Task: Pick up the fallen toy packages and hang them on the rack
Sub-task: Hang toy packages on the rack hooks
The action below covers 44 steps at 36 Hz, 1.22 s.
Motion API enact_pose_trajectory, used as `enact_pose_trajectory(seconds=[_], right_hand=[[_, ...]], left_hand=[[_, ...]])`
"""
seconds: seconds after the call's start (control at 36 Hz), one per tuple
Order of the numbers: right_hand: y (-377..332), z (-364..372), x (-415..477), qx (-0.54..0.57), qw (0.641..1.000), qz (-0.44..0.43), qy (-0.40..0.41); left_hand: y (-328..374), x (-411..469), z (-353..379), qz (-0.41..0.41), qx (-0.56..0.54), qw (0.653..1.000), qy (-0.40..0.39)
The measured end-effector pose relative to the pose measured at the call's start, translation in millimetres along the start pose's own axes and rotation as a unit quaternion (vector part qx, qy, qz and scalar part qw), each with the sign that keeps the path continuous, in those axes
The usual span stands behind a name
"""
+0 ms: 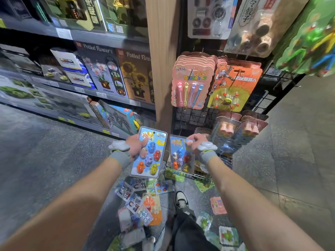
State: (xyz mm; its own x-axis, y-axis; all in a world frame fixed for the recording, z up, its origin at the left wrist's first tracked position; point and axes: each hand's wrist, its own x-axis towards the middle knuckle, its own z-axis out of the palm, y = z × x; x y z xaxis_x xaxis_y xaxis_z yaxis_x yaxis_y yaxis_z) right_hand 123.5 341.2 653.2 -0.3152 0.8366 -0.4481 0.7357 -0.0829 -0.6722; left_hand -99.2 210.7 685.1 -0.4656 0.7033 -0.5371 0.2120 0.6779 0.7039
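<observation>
Head view: wire rack point(195, 117) fills centre-right of frame, hung cards point(190, 78) on its upper rows, bare grid at mid-frame. Bottom centre, fallen packages point(143, 200) lie scattered on the floor. At centre, the left hand point(135, 146) grips a blue egg-toy package point(150, 154) by its left edge, clear of the rack. Just right of it, the right hand point(194, 142) pinches the top of a second blue package point(181, 156), close to the lower rack (free hook not discernible). Judgement: hang the right one first. Keep the card upright, line its top hole with a hook tip, slide on level, release once seated.
</observation>
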Motion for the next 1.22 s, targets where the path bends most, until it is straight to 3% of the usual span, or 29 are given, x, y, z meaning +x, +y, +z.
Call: enact_pose_trajectory(seconds=[0.08, 0.33, 0.58, 0.78, 0.94, 1.22], right_hand=[[3, 6, 4, -0.008, 1.000, 0.010, -0.011], [19, 25, 47, -0.018, 0.999, 0.017, -0.030], [24, 37, 97, -0.055, 0.995, 0.041, -0.073], [30, 46, 120, -0.027, 0.997, 0.054, -0.042], [34, 47, 129, -0.021, 0.996, 0.052, -0.065], [39, 55, 139, 0.016, 0.999, 0.041, -0.025]], left_hand=[[-10, 4, 7, -0.022, -0.062, 0.998, 0.008], [-25, 32, 21, -0.054, -0.087, 0.995, 0.016], [-47, 72, 36, -0.070, -0.024, 0.997, -0.003], [-67, 83, 44, -0.103, -0.060, 0.993, -0.012], [-63, 80, 46, -0.098, -0.086, 0.991, -0.019], [-91, 98, 39, -0.084, -0.102, 0.991, -0.031]])
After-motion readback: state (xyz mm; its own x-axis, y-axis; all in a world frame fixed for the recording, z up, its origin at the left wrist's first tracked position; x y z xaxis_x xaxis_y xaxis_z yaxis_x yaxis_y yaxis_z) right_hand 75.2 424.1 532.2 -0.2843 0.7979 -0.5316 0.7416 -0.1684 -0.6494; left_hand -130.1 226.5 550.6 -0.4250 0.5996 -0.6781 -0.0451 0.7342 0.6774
